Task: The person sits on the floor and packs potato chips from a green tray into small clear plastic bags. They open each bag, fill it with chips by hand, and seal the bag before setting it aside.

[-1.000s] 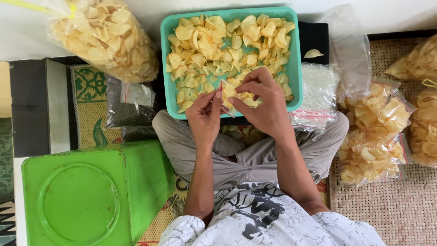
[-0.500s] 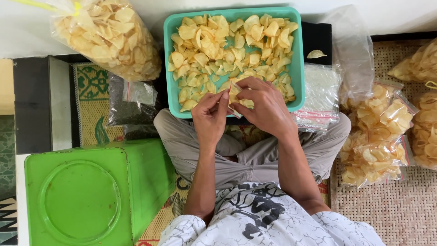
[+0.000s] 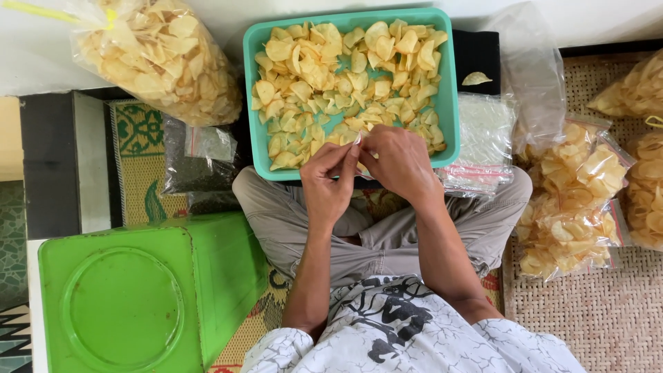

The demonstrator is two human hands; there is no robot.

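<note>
**Both hands meet at the near rim of the chip tray**

I read the head view looking straight down on a seated person, legs crossed. The left hand (image 3: pixel 330 181) and right hand (image 3: pixel 399 164) are drawn together, fingertips touching, over the near edge of the teal tray (image 3: pixel 452 103). Between them I make out something thin and pale, pinched at its top by the left fingers (image 3: pixel 353 148); it looks like a small clear bag or film, but it is too slight to name for sure. Its visible edge runs roughly upright in the frame, pointing away from the body toward the chips. The right hand curls over it from the right side, fingers bent in, knuckles up; I cannot tell how much it grips underneath.

The loose chips (image 3: pixel 345 76) lie just beyond both sets of fingertips, away from the body. The right hand sits slightly farther into the tray, so it is the nearer one to the pile.

Around: a large filled bag (image 3: pixel 162 59) at far left, packed small bags (image 3: pixel 577 200) on the right, a green lidded box (image 3: pixel 121 297) by the left knee.
</note>
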